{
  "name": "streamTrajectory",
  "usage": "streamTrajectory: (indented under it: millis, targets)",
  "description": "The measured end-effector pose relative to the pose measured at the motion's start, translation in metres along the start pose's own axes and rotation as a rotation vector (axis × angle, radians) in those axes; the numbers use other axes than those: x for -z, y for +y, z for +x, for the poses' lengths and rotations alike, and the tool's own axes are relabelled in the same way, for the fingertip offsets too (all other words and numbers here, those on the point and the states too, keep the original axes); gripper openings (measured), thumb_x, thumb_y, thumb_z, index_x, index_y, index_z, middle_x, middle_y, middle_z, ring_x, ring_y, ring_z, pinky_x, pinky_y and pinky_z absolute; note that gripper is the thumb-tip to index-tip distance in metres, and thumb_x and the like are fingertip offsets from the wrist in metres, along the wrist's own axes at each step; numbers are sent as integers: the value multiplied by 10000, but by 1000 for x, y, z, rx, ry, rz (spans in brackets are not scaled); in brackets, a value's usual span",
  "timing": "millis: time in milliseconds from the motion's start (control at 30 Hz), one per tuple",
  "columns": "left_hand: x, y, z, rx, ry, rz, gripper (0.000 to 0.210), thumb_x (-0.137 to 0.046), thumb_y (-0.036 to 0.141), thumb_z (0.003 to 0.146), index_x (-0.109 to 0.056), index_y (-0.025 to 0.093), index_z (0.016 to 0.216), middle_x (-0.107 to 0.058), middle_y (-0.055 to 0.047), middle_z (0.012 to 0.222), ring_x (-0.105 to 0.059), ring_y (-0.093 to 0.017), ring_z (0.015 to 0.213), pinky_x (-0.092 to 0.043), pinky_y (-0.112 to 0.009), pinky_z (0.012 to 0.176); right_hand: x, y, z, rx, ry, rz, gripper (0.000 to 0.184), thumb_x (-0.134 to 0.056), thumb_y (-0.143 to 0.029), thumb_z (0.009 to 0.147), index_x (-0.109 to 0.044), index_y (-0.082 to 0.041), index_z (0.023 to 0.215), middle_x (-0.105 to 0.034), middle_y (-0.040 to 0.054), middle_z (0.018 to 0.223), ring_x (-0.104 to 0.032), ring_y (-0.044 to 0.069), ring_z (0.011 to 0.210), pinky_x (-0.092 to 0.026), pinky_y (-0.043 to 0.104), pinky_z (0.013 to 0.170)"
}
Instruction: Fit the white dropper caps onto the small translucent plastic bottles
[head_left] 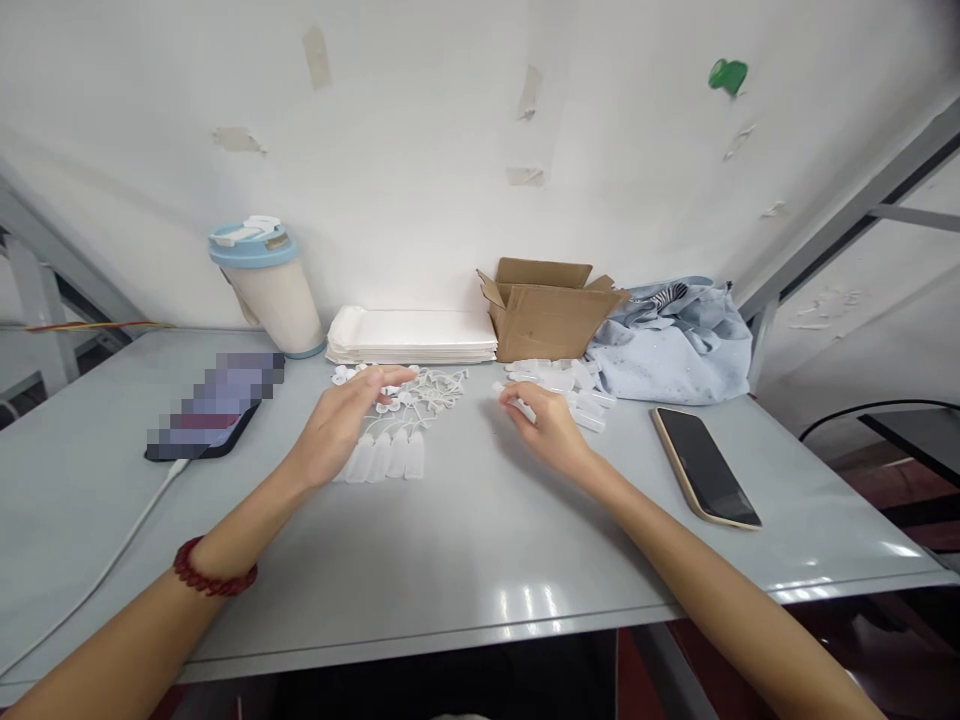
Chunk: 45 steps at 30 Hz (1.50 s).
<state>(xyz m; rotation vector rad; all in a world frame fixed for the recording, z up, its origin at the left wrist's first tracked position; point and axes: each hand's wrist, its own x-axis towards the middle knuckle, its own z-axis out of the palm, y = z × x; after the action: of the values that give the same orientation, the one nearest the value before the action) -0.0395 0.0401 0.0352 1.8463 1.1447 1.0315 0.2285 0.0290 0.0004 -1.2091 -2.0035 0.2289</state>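
The left hand [337,425] is above a loose heap of thin white cords [431,392], which are curled and tangled. Its fingers are stretched forward, with a small gap to the thumb. Just below these fingers, five or so flat plastic tags [382,457], milky and half clear, lie side by side in a row.

The right hand [547,425] is bent downward, and its thumb and first finger come close together; I cannot tell if they pinch a small piece. Just beyond and beside these fingers are smooth, clear plastic pieces [591,418], long and rounded, lying in a scattered group.

Behind the left fingers there is a flat stack of white, smooth packets [420,335]. Behind the right fingers stands an open box [555,322] of brown cardboard, and, farther to their right, a soft, wrinkled blue cloth [675,350].
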Motion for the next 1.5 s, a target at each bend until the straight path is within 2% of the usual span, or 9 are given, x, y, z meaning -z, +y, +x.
streamTrajectory:
  millis: [167, 267, 400, 600, 800, 967, 1133, 1333, 1500]
  targets:
    - [-13, 19, -12, -52, -166, -33, 442, -338, 494, 947, -660, 241, 1114, -598, -40, 1245, -513, -248, 1165, -424, -375, 954, 3, -31, -6, -53, -20, 182, 31, -537, -186, 856, -559, -206, 865, -681, 28, 860, -642, 177, 845, -489, 295, 722]
    - [-19, 24, -18, -105, -245, -21, 415, -329, 460, 961, -638, 254, 1146, -579, -32, 1256, -503, -241, 1170, -416, -372, 965, 3, -43, -9, -57, -59, 222, 54, -562, -207, 856, -560, -210, 910, -690, 38, 938, -634, 158, 802, -496, 271, 665]
    - [-23, 25, -22, -160, -301, -5, 372, -336, 411, 974, -596, 265, 1196, -561, -29, 1262, -495, -226, 1180, -411, -361, 979, 2, -48, -11, -50, -86, 236, 97, -578, -204, 853, -556, -205, 947, -680, 38, 936, -622, 147, 782, -501, 262, 653]
    - [-25, 21, -23, -277, -269, 114, 316, -401, 369, 958, -584, 262, 1192, -561, -41, 1236, -524, -217, 1142, -440, -351, 962, 1, -48, -12, -34, -103, 258, 168, -564, -214, 863, -540, -226, 1028, -673, 52, 982, -647, 171, 856, -519, 298, 698]
    - [-29, 22, -27, -376, -242, 249, 307, -422, 350, 942, -586, 229, 1172, -555, -76, 1191, -548, -229, 1085, -486, -367, 915, -3, -47, -15, 25, -103, 258, 322, -532, -207, 882, -489, -247, 1199, -668, 80, 1070, -653, 206, 961, -531, 347, 748]
    - [-31, 19, -28, -540, -235, 355, 305, -459, 299, 929, -524, 177, 1201, -525, -118, 1186, -536, -228, 1095, -503, -352, 883, -5, -46, -17, 92, -92, 230, 405, -519, -174, 889, -459, -246, 1283, -663, 89, 1108, -646, 197, 968, -537, 358, 788]
    - [-31, 15, -29, -638, -227, 461, 298, -489, 250, 916, -489, 166, 1202, -494, -143, 1259, -525, -232, 1134, -485, -369, 921, -4, -47, -17, 77, -93, 207, 349, -525, -186, 888, -518, -227, 1235, -677, 75, 1069, -648, 179, 882, -549, 333, 747]
    - [-32, 15, -29, -736, -164, 462, 270, -514, 215, 896, -524, 152, 1158, -550, -157, 1230, -548, -242, 1129, -496, -378, 925, -3, -51, -15, 31, -101, 255, 295, -536, -189, 879, -545, -214, 1174, -679, 68, 1028, -649, 173, 860, -555, 319, 731]
    - [-32, 15, -29, -780, -121, 463, 292, -529, 204, 881, -536, 129, 1164, -560, -181, 1254, -564, -254, 1131, -505, -386, 926, -2, -54, -15, -71, -104, 340, 267, -550, -205, 871, -550, -206, 1138, -677, 67, 994, -657, 172, 857, -561, 316, 723]
